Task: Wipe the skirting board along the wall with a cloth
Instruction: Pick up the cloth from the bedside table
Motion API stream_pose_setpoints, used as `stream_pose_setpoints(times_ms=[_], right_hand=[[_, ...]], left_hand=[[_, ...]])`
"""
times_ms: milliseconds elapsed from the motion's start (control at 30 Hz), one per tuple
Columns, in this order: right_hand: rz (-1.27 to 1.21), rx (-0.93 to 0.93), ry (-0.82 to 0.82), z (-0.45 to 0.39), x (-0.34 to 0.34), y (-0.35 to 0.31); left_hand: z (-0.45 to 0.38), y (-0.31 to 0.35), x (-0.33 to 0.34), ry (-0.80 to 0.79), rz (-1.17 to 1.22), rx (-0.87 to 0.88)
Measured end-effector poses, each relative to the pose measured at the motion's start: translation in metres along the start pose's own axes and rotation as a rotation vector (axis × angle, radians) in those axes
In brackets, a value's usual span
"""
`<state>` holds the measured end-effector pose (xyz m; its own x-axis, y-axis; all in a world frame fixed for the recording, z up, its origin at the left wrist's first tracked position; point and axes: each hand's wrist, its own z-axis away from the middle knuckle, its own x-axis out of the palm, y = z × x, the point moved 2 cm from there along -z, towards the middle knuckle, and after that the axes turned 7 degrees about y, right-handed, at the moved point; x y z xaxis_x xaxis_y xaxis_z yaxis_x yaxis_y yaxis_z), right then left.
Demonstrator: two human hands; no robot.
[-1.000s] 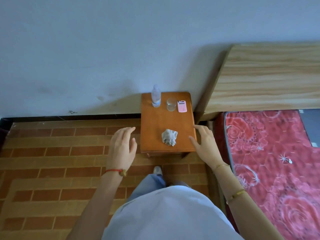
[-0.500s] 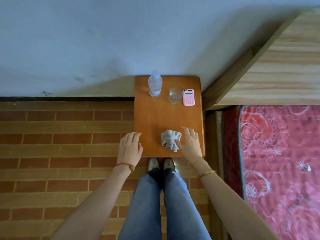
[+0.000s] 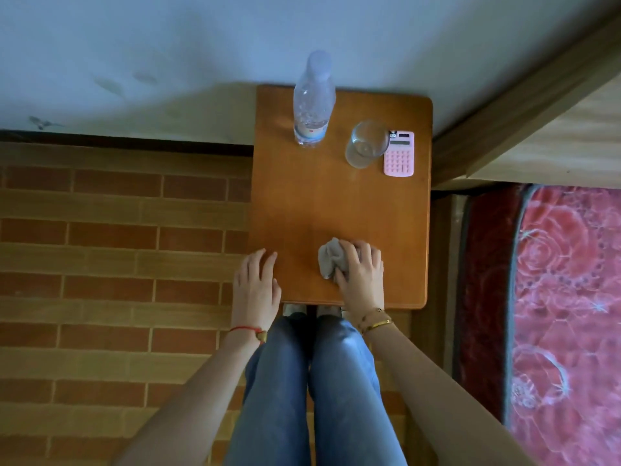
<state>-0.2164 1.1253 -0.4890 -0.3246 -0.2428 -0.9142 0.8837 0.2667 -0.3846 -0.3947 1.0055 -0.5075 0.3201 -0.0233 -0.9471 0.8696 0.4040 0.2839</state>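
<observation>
Below, a person stands at a small wooden worktop (image 3: 339, 210) set against a pale wall (image 3: 168, 45), seen from a head camera looking straight down. Their right hand (image 3: 361, 274) is closed around a crumpled grey cloth (image 3: 329, 258), which lies on the near part of the worktop, the fingers curled over its right side while the left of the bundle stays uncovered. Their left hand (image 3: 257, 287) is open and empty, fingers spread, with its fingertips at the worktop's near left corner. A red cord sits on the left wrist and thin gold bangles on the right.

At the far end of the worktop, near the wall, stand a clear plastic bottle (image 3: 313, 105) and, to its right, a glass (image 3: 367, 144) just beside a pink calculator (image 3: 400, 154). The dark skirting board (image 3: 124, 141) runs along the foot of the wall to the left of the worktop, above a brick-patterned floor (image 3: 111, 264), well apart from the cloth. A bed (image 3: 571, 297) with a red floral cover lies to the right, under a pale wooden headboard (image 3: 554, 122). Legs in blue jeans (image 3: 312, 381) fill the lower middle.
</observation>
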Motion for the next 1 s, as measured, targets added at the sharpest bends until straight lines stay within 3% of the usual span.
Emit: stream_pose_setpoints(times_ms=[300,700,1000], right_hand=[[-0.210,0.045,-0.047,-0.010,-0.052,-0.015],[-0.411,-0.121,0.009,0.035,-0.228,-0.098],[-0.485,-0.311,0.001,0.069,-0.292,-0.151]], left_hand=[[0.006,0.011,-0.043,-0.084,0.052,-0.027],[0.060,0.042,-0.230,0.190,0.147,-0.036],[0.150,0.050,-0.300,0.369,0.255,-0.151]])
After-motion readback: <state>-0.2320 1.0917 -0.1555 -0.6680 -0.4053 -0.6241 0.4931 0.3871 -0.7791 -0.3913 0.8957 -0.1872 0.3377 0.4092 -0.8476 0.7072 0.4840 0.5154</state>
